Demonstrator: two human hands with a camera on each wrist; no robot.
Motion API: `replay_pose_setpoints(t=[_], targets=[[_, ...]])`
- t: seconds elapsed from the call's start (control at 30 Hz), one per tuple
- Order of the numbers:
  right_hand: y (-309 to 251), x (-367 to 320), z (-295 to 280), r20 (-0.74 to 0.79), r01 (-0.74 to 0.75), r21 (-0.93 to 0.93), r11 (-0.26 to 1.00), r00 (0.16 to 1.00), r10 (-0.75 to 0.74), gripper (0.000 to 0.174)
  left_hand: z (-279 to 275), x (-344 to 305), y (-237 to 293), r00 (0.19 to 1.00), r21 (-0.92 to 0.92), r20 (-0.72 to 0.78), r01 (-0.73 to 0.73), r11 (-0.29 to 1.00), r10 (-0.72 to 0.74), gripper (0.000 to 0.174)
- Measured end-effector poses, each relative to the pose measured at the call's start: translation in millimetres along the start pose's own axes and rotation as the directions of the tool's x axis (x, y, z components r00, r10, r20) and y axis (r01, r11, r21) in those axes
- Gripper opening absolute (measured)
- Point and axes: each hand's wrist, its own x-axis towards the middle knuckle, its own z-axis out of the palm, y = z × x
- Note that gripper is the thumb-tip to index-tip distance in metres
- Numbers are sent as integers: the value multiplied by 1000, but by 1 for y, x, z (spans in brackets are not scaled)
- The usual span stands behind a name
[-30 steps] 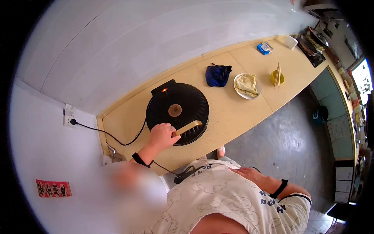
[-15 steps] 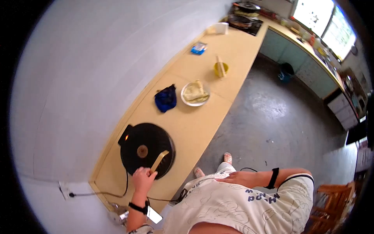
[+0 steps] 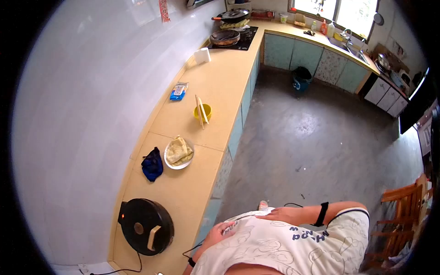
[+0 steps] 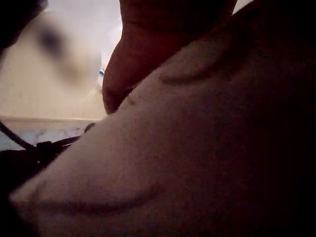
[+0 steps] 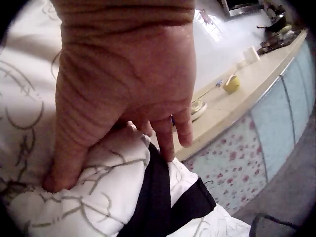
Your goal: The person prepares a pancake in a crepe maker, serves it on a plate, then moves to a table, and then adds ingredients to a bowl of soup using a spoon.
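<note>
My left hand (image 3: 217, 234) lies on the front of the patterned white shirt (image 3: 266, 243), low at the waist; in the left wrist view it is dark and partly hidden by cloth. Across from it, my right hand (image 3: 285, 214) rests on the same shirt. The right wrist view shows that hand (image 5: 126, 79) with thumb and fingers extended over the fabric, beside a black strap (image 5: 153, 197). A round black electric griddle (image 3: 145, 213) with its lid down and a gold handle (image 3: 154, 236) stands on the counter, its small light glowing, and no hand touches it.
Along the counter (image 3: 188, 197) are a dark blue cloth (image 3: 152, 166), folded flatbread (image 3: 177, 151) on a white plate, a yellow bowl (image 3: 208, 110) with chopsticks across it, and a blue packet (image 3: 178, 93). A bin (image 3: 301, 79) and wooden chair (image 3: 398, 208) stand on the floor.
My left hand has let go of the griddle's gold handle and moved back to the shirt. The head view has turned right towards the stove and sink. The right hand stays on the shirt.
</note>
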Motion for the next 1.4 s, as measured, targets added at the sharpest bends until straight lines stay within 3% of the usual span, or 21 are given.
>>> replay_pose_setpoints(t=[0.03,0.1,0.17,0.23,0.3,0.37,0.43,0.6,0.67,0.77,0.8,0.87,0.9,0.97,1.0,1.07,1.17,1.27,1.3,1.37,1.4], targets=[[8,-13,-5,-63,8,3,1000,998,-8,78,5,18,11,1000,-5,-11,4,1000,-4,41],[15,-37,-19,-83,43,67,997,996,-37,76,13,52,30,979,105,1,201,974,-202,37],[28,-61,-18,-137,-53,7,999,989,54,73,16,89,20,990,250,-83,131,959,-113,36],[50,-83,-9,-76,-35,-15,999,997,34,71,14,130,3,974,-96,-180,124,988,-140,34],[59,-101,-4,-195,-57,15,998,979,59,64,-6,171,6,922,-278,-341,87,957,-183,28],[79,-113,11,-219,-70,52,996,972,80,59,-36,216,-24,883,-458,-343,140,878,-320,23],[93,-123,19,-247,-87,97,991,963,109,56,-62,252,-24,792,-528,-512,16,849,-333,22],[112,-132,1,-256,-248,206,947,920,296,47,-126,346,-101,714,-554,-587,-10,832,-382,23],[116,-134,-17,-238,-307,217,927,904,355,47,-142,387,-135,502,-413,-757,128,902,-418,27],[124,-135,-49,-209,-371,220,902,885,415,46,-151,420,-149,422,-541,-713,178,822,-560,30],[126,-135,-59,-200,-388,221,895,880,431,46,-152,419,-132,414,-554,-708,177,813,-572,30],[133,-132,-79,-180,-416,218,883,872,456,46,-158,416,-95,514,-771,-458,177,612,-726,30],[137,-130,-90,-169,-428,217,877,869,466,45,-159,417,-91,502,-778,-455,176,603,-735,30],[149,-122,-112,-136,-439,206,875,872,470,45,-165,414,-92,670,-805,-331,167,569,-665,29],[155,-117,-123,-121,-438,195,878,877,465,45,-166,413,-98,647,-814,-339,162,558,-683,29],[167,-106,-146,-76,-435,156,887,890,450,45,-161,413,-110,735,-794,-392,34,607,-554,27],[184,-85,-193,13,-419,69,905,908,419,44,-158,395,-87,707,-835,-412,-41,548,-575,23],[187,-65,-257,109,-500,-120,857,852,512,44,-147,356,-77,646,-858,-468,-170,484,-603,21],[185,-59,-275,-35,-534,-115,838,845,534,44,-144,346,-75,641,-840,-506,-213,499,-577,21],[200,-40,-325,-458,-394,21,919,813,359,58,-126,309,-72,551,-828,-555,-291,479,-624,21],[207,-43,-329,-456,-395,21,919,814,360,58,-121,297,-73,520,-820,-571,-322,473,-635,21]])
